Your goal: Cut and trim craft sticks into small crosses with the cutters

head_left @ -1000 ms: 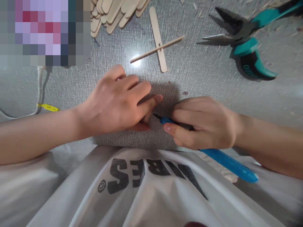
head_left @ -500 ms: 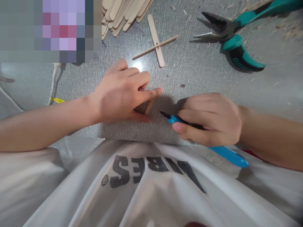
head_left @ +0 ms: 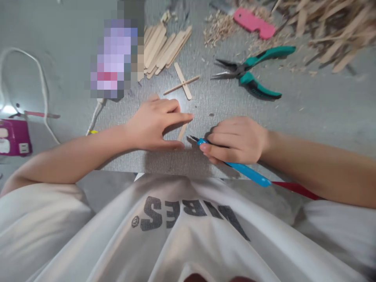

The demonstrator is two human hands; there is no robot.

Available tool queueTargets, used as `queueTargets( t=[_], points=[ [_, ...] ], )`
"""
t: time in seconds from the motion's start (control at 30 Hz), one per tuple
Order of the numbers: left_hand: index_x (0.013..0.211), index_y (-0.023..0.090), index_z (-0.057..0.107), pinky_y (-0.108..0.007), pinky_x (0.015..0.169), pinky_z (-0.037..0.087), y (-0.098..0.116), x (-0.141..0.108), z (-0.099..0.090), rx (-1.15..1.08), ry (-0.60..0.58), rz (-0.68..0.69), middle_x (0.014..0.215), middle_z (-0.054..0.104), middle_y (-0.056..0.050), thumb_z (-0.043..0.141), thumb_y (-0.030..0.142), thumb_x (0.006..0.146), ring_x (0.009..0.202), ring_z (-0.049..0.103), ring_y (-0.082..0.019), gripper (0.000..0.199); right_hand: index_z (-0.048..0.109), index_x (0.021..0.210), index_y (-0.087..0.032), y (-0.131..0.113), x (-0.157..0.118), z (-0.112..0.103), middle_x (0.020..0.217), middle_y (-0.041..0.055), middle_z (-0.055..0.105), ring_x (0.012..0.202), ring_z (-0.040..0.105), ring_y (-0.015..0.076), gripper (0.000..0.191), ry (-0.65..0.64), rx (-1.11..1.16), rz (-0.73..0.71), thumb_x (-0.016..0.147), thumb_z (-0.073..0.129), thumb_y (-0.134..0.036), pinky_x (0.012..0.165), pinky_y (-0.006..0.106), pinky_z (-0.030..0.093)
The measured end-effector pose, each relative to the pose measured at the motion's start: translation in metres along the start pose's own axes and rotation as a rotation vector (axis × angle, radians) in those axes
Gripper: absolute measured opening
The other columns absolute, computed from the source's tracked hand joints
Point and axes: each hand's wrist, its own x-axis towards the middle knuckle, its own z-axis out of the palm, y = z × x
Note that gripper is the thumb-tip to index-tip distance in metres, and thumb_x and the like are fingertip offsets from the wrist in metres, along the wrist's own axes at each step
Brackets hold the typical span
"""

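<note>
My left hand [head_left: 160, 124] lies on the table, its index finger and thumb at the two ends of a short wooden craft stick [head_left: 182, 132], holding it down. The stick's middle shows in the gap between them. To its right, my right hand [head_left: 236, 140] is closed around a blue craft knife [head_left: 249, 174]. The knife's dark pointed tip faces left, just short of the stick, and its long handle slants down past the table edge. Beyond my left hand, two craft sticks [head_left: 187, 91] lie crossed on the table.
Long-nose pliers [head_left: 242, 70] with teal handles lie open at centre right. Behind are a pile of craft sticks [head_left: 157, 49], wood shavings [head_left: 220, 29], a pink cutter [head_left: 255, 24] and wood strips [head_left: 337, 31]. A white cable [head_left: 44, 86] and a purple box [head_left: 14, 137] are at left.
The view has widened, bringing the pink cutter, the wood strips and the purple box into sight. The knife tip appears slightly nearer the stick. Both hands keep their holds.
</note>
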Motion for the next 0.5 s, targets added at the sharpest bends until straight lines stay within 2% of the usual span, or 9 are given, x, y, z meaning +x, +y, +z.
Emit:
queueTargets(
  t=[0.17,0.27,0.37,0.5],
  points=[
    [0.134,0.022,0.078,-0.045,0.101,0.052,0.002,-0.001,-0.001,-0.081,0.057,-0.010,0.113,0.079,-0.009,0.075,0.067,0.097,0.106,0.075,-0.028,0.059,0.064,0.125,-0.024,0.003,0.002,0.002,0.076,-0.0052,0.064,0.065,0.058,0.0155,0.012,-0.001,-0.042,-0.011,0.118,0.058,-0.030,0.063,0.030,0.047],
    [0.140,0.017,0.074,-0.050,0.105,0.053,0.011,-0.004,0.001,0.021,0.053,-0.087,0.125,0.077,-0.015,0.078,0.074,0.093,0.115,0.074,-0.035,0.075,0.067,0.122,-0.024,0.005,0.003,0.004,0.074,-0.0050,0.063,0.064,0.057,0.0150,0.013,0.015,-0.063,-0.014,0.118,0.057,-0.031,0.062,0.029,0.045],
    [0.150,0.017,0.068,-0.058,0.111,0.052,0.020,-0.006,0.001,0.104,0.005,-0.141,0.138,0.073,-0.020,0.081,0.087,0.086,0.127,0.070,-0.042,0.096,0.067,0.120,-0.022,0.006,0.003,0.007,0.073,-0.0049,0.064,0.063,0.056,0.0153,0.013,0.076,-0.060,0.002,0.118,0.057,-0.030,0.060,0.029,0.044],
    [0.147,0.018,0.069,-0.056,0.115,0.052,0.023,-0.007,-0.002,0.072,-0.044,-0.187,0.140,0.072,-0.018,0.092,0.079,0.084,0.132,0.069,-0.040,0.090,0.068,0.121,-0.020,0.007,0.004,0.007,0.072,-0.0052,0.064,0.060,0.054,0.0148,0.013,0.139,-0.056,0.041,0.115,0.060,-0.028,0.059,0.029,0.045]
  ],
)
